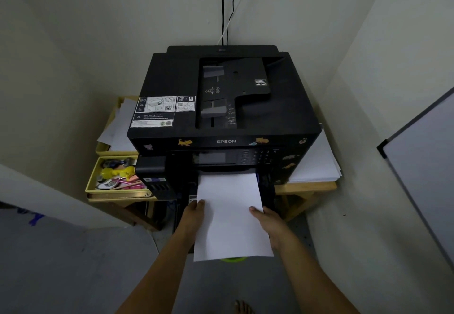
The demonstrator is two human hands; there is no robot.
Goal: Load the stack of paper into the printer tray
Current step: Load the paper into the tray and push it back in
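Note:
A black Epson printer (221, 97) stands on a wooden table in a room corner. A white stack of paper (231, 217) reaches from below the control panel out toward me, its far end inside the front opening over the pulled-out tray (266, 190). My left hand (194, 215) grips the stack's left edge, thumb on top. My right hand (267, 222) grips its right edge, thumb on top. The fingers of both hands are hidden under the sheets.
A yellow box (115, 181) of small clutter and a box of loose sheets (120, 126) sit left of the printer. More white paper (317, 163) lies at its right. A whiteboard (422, 176) leans at the right. Cables (224, 6) run up the wall.

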